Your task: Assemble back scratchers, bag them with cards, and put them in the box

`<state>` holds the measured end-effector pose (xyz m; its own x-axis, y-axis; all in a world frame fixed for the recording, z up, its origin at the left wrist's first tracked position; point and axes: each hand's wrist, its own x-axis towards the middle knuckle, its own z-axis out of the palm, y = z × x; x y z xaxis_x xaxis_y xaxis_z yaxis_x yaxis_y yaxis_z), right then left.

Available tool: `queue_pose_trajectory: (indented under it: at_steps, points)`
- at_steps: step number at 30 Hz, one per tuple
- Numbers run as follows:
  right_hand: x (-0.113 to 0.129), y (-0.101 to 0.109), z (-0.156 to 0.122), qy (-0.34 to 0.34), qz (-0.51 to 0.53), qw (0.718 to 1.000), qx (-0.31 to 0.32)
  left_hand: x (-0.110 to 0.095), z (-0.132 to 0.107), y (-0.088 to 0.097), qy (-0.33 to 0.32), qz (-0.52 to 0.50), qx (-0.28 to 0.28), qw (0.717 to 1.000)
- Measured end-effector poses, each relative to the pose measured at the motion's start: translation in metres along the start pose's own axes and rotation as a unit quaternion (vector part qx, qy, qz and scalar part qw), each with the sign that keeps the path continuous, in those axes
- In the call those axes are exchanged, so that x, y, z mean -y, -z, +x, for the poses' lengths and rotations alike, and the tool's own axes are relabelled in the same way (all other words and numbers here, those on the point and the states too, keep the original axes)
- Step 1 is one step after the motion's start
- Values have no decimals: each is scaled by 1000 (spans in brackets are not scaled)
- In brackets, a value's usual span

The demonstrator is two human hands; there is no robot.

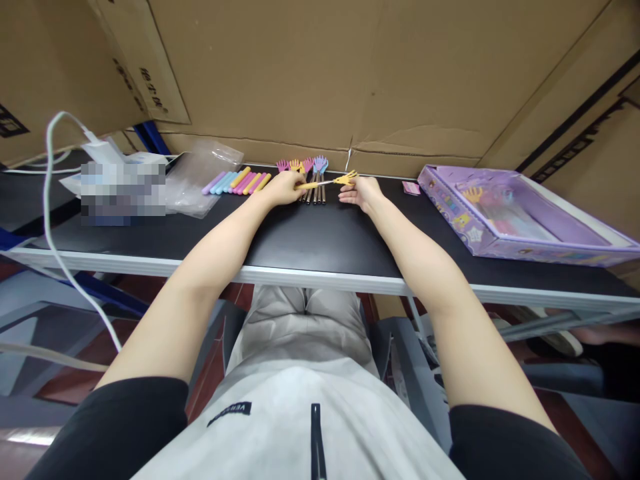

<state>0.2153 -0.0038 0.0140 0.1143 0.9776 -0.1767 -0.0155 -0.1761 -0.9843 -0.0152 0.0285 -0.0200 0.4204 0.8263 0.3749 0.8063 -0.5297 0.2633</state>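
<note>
The yellow scratcher (327, 182) is up in front of the body, over the bench (325, 240), lying nearly level. The left hand (289, 189) pinches its grip end; the right hand (365, 193) is beside the claw (345, 178), fingers loosely spread, and whether they touch it I cannot tell. For good control, I'd keep the left pinch firm and well back on the grip, rod straight, with the right supporting lightly under the claw so the thin prongs don't bend. The row of rods (320, 165) sits close behind, so lifting a little clear of it should avoid snags; the tubes (241, 181) to the left also deserve elbow room.

As for writing, the cardboard (320, 80) bears dark Chinese characters at upper left, too skewed to read surely. A black label (230, 412) on the grey clothing seems to start "VER", the rest unclear. The purple box (453, 213) has printed pictures and a star, while the pink card's (411, 189) print is too small to read
</note>
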Motion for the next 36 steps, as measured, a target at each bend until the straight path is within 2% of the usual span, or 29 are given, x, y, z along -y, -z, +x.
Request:
queue_pose_trajectory:
  at_steps: [3, 7, 9, 12, 14, 17, 19, 22, 25, 28, 32, 36]
  points:
    - [7, 12, 11, 21, 65, 996, -60, -10, -2, -1, -16, -47, -8, 999]
    - [11, 30, 26, 35, 100, 989, -101, -40, -5, -9, -65, -81, -39, 994]
    - [8, 35, 32, 38, 88, 991, -88, -58, -7, -16, -97, -76, -42, 992]
    - [0, 34, 35, 39, 31, 998, -27, -80, -9, -28, -132, -38, -51, 989]
    - [-4, 29, 35, 40, -25, 999, 2, -87, -8, -34, -141, -9, -43, 989]
    - [-10, 22, 34, 73, -118, 990, -6, -91, -7, -39, -132, 17, -28, 991]
    - [-13, 20, 35, 125, -190, 974, -9, -92, -7, -39, -125, 26, -15, 992]
    - [-21, 21, 38, 186, -280, 941, 44, -95, -9, -36, -123, 39, 19, 991]
    - [-28, 23, 44, 203, -349, 910, 96, -100, -12, -29, -109, 60, 58, 991]
    - [-30, 24, 50, 217, -419, 875, 105, -107, -15, -24, -82, 78, 78, 991]
    - [-28, 25, 53, 216, -499, 832, 110, -108, -17, -24, -71, 78, 74, 992]
    - [-24, 26, 50, 192, -577, 786, 108, -92, -11, -24, -76, 65, 35, 994]
